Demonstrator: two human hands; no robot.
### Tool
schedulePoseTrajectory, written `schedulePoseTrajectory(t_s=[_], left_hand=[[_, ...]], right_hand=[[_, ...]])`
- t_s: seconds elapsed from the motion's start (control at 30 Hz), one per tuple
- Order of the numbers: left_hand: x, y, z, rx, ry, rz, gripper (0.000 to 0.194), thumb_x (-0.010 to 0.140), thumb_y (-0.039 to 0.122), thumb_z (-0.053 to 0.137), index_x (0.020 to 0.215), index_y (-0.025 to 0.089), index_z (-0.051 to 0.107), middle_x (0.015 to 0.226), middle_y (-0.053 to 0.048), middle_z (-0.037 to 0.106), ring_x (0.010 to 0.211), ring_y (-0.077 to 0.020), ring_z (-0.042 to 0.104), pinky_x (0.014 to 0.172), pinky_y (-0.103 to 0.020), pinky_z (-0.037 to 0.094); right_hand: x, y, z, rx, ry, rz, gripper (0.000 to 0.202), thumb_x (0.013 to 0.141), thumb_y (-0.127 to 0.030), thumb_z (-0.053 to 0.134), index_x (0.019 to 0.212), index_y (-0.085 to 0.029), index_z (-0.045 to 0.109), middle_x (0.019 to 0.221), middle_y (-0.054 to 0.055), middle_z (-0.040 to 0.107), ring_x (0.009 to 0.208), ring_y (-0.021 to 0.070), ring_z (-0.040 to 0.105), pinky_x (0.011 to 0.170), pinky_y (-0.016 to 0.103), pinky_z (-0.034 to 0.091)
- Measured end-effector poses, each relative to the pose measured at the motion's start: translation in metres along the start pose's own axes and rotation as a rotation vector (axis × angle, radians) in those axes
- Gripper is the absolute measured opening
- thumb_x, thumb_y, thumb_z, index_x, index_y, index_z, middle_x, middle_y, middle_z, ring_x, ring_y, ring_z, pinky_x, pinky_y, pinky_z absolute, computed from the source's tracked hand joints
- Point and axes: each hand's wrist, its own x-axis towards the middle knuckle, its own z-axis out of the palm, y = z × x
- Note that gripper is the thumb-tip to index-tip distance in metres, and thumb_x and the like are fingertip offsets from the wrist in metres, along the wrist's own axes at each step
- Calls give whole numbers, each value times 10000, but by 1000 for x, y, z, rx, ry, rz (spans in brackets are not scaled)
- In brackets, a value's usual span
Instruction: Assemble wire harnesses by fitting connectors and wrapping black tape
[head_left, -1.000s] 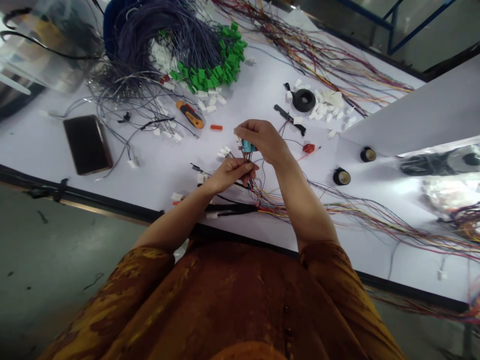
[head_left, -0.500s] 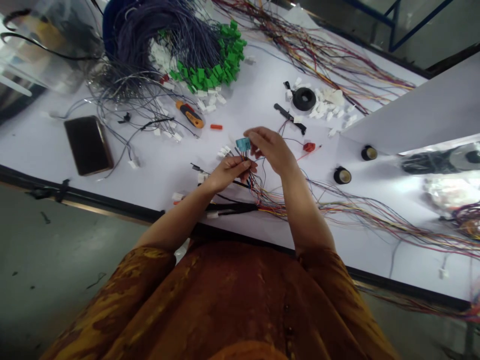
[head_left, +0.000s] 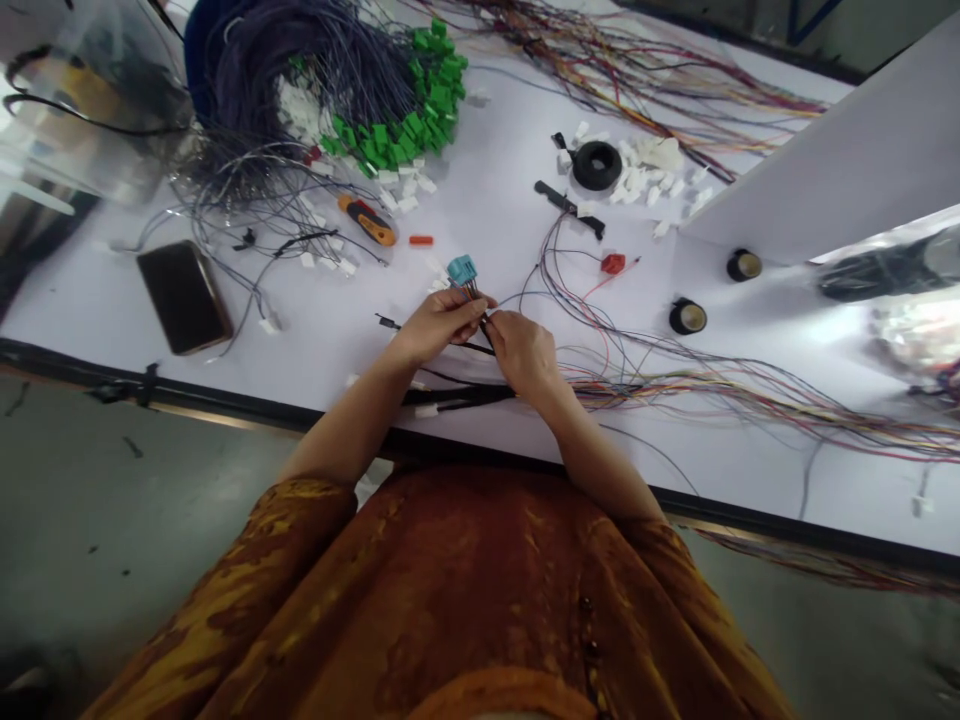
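Note:
A light-blue connector [head_left: 461, 270] with several thin wires coming out of its lower side stands just beyond my fingers. My left hand [head_left: 441, 325] is closed around those wires right below the connector. Close beside it, my right hand [head_left: 525, 350] is closed on the same wire bundle, a little lower and to the right; its fingertips partly hide the wires. Black-sleeved cable [head_left: 472, 394] of the wire harness lies under and in front of both hands, and its loose coloured wires [head_left: 675, 385] stretch off to the right.
Left lie a phone [head_left: 184, 297], an orange-handled cutter [head_left: 367, 219] and a bundle with green connectors [head_left: 405, 140]. Beyond my hands are a black tape roll [head_left: 597, 165], a black knife-like tool [head_left: 568, 209] and a red connector [head_left: 613, 263]. Two dark cylinders, one nearer [head_left: 688, 316], stand right.
My right hand has come down from beside the blue connector onto the wires below it. The connector now tilts more to the left, and loose wires have spread to the right.

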Motion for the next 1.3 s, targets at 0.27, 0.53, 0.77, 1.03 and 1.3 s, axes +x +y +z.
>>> schedulePoseTrajectory(t_s=[0.27,0.53,0.77,1.03,1.3], left_hand=[[-10,3,-7,117,207,164,303,851,417,745,765,128,717,456,68,427,396,-26,336,389,-185,203],[-10,-7,-11,21,334,65,260,871,384,740,759,151,713,516,45,532,410,-34,454,380,-160,284],[-9,-4,-7,-182,206,18,205,860,277,756,725,146,672,606,38,578,485,-16,502,467,-130,380],[-3,-18,-8,-97,152,80,335,836,358,780,627,134,648,548,20,575,450,-35,485,425,-159,337],[-9,-3,-6,21,75,164,404,841,403,770,581,127,630,515,2,570,411,-39,454,406,-186,332]], right_hand=[[-1,-1,7,-62,-48,12,345,1086,-334,350,1130,-202,665,1124,94,729,955,226,682,661,322,326],[0,4,11,-46,-91,77,290,1058,-327,418,1100,-196,673,1098,104,740,958,251,685,680,325,355],[13,-17,8,0,22,-7,334,1076,-294,354,1107,-187,669,1100,81,720,984,226,655,716,311,359],[38,7,-22,410,-12,-98,263,982,-309,572,1187,-177,670,899,24,693,713,126,574,699,256,419],[100,-24,-38,845,-329,-149,161,922,-327,667,968,-173,686,649,-56,546,553,68,461,532,215,359]])
